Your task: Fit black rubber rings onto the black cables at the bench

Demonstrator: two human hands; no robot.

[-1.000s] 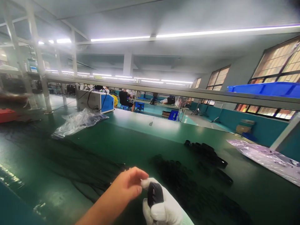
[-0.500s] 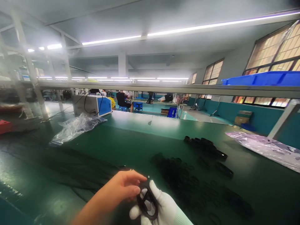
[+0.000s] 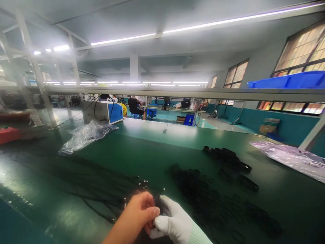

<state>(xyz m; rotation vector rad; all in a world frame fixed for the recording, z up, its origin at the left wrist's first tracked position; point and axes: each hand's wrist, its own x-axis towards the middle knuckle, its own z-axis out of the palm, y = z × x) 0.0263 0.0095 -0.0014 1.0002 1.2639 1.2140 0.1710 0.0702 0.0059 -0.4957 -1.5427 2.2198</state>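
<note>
A coil of black cable is held between my two hands at the bottom middle. My bare left hand pinches its left side with thumb and curled fingers. My right hand, in a white glove, grips the coil from the right; its thumb lies close to my left thumb. Much of the coil is hidden behind the fingers. Long loose black cables spread over the green table to the left, several with small shiny metal ends. Right of my hands lies a heap of black rings.
Several bundled black coils lie beyond the rings. A clear plastic bag rests near a blue-and-white machine. More plastic bagging is at right, below a shelf rail bearing a blue tray. A red box stands far left.
The cable loop, face-on before, has turned edge-on between my hands. My left hand has moved right and down and closed on it. The view has shifted slightly.
</note>
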